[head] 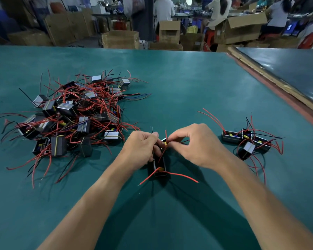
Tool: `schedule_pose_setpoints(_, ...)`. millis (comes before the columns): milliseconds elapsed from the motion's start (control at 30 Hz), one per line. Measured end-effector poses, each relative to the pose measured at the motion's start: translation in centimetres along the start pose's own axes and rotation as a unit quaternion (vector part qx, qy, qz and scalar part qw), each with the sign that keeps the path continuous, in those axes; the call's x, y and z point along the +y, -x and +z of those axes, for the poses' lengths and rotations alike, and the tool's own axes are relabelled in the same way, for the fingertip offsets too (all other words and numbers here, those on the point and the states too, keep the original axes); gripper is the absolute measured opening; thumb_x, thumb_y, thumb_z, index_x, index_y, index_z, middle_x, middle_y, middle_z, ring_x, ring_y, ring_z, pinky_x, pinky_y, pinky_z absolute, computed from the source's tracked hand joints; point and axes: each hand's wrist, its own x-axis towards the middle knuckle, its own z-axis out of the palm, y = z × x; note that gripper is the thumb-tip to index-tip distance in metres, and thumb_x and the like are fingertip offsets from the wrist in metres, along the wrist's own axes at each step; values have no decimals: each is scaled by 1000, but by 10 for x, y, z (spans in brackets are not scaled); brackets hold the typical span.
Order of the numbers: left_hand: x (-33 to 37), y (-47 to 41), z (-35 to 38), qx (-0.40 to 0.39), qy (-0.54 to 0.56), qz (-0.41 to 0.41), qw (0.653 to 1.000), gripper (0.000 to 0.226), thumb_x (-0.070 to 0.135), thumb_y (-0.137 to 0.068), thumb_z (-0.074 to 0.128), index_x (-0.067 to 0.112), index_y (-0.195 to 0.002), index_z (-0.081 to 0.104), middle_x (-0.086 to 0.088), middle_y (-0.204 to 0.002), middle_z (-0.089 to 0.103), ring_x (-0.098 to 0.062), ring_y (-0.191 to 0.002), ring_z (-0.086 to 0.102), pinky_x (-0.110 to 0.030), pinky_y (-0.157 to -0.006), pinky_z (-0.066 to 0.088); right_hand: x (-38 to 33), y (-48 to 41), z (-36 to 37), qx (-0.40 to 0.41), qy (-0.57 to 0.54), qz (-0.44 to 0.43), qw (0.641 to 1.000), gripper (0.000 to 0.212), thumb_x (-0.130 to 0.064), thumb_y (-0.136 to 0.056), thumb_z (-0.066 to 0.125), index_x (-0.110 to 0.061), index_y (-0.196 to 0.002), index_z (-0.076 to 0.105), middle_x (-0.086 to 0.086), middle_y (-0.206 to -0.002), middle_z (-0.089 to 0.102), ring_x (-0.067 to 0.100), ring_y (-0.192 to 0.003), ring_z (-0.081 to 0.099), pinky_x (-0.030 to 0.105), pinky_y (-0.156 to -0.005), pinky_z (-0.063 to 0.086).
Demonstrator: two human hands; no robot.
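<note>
Hands together at mid-table. Fingers of left hand (140, 150) curled round far end of open black case (160, 168), covering most of it; only near end showing, flat on green mat (188, 83). Right hand (197, 147) pinching thin red wire (166, 137) at case's top, fingertips close against left. Contact point blurred, small yellow part barely legible. Tangled pile of cases (70, 116) at left, smaller cluster (249, 141) at right; background smeared.

L hand (140, 150) grips black box (160, 169), R hand (197, 147) pinches its red wire (166, 135).
</note>
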Motion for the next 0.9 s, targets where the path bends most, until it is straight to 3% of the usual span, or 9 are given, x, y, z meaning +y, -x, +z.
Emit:
schedule_pose_setpoints(200,-6,-1,-1,59,-85,96,990,28,27,-96,58,21,-74,75,13,-58,58,-7,-46,41,-23,-49,33,5,-1,-3,20,21,3,1000,12,-27,-89,69,-34,-91,79,-9,-84,77,12,-80,68,32,-80,52)
schedule_pose_setpoints(300,-5,3,0,73,-131,175,973,22,25,-93,63,23,-74,74,10,-77,61,-7,-47,38,-19,-51,31,9,-2,-5,58,48,-2,997,15,-28,-90,70,-40,-95,78,-1,-78,75,14,-61,54,25,-61,44)
schedule_pose_setpoints(367,-5,6,1,62,-141,175,972,27,27,-95,60,21,-71,70,5,-58,47,-13,-45,27,-26,-47,25,9,-2,-4,80,83,-10,993,12,-27,-91,69,-33,-92,79,1,-63,68,18,-57,46,26,-54,35)
schedule_pose_setpoints(433,-5,7,1,65,-175,157,970,28,32,-95,58,20,-72,68,0,-47,35,-17,-45,25,-28,-46,22,8,-1,-2,77,116,-12,990,12,-26,-91,67,-21,-89,78,4,-68,69,24,-67,53,33,-60,42)
schedule_pose_setpoints(533,-4,8,0,71,-189,146,969,29,31,-94,56,14,-75,70,-16,-52,48,-25,-46,35,-32,-48,33,5,1,-3,78,135,-13,988,10,-29,-90,68,-26,-89,78,4,-71,69,24,-62,50,32,-58,41)
schedule_pose_setpoints(600,-4,7,0,72,-193,138,969,29,29,-93,56,12,-74,70,-15,-55,53,-29,-49,42,-34,-50,39,3,2,-5,71,125,-6,990,10,-28,-88,69,-32,-88,79,2,-69,71,24,-61,54,31,-59,43)
schedule_pose_setpoints(733,-4,7,1,84,-192,116,971,29,27,-93,57,14,-70,70,9,-45,53,-9,-40,37,-25,-48,32,-4,5,-14,10,67,12,998,16,-27,-83,68,-39,-87,79,-14,-78,74,14,-65,62,23,-65,44)
schedule_pose_setpoints(833,-5,6,1,79,-193,123,970,29,29,-93,55,13,-74,69,-6,-63,66,-27,-53,51,-34,-56,48,-8,9,-23,-85,48,16,995,16,-43,-80,63,-44,-87,76,-5,-78,75,21,-64,61,25,-64,48)
schedule_pose_setpoints(900,-6,6,1,84,-190,133,969,26,29,-93,56,14,-77,69,-10,-59,62,-30,-51,48,-34,-53,46,-9,12,-28,-138,13,16,990,26,-56,-74,56,-41,-82,76,1,-76,74,21,-58,57,30,-60,50)
